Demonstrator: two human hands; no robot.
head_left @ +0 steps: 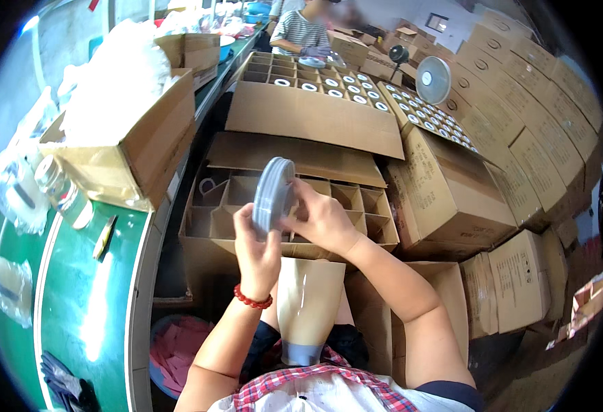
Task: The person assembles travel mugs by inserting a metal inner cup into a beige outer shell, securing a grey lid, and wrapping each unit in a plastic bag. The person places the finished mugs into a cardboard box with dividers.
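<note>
Both hands hold a round grey, disc-shaped piece (272,192) with ridged edges, raised above an open carton; whether it is a lid or a tape roll I cannot tell. The fingers of my left hand (257,250) grip its lower edge, and a red bead bracelet circles that wrist. From the right side, my right hand (320,216) closes its fingers on the disc's face. A tall cream-coloured vessel (310,295) with a blue-grey end stands between my legs, untouched. Just beyond my hands, the carton (373,199) shows cardboard dividers and mostly bare compartments.
A green workbench (61,288) runs along the left, bearing a jar (64,192), a cutter knife (105,237) and dark gloves (64,381). Farther off are cartons of white-topped items (353,89) and a person (301,34). Stacked boxes (521,117) and a fan (433,80) are at right.
</note>
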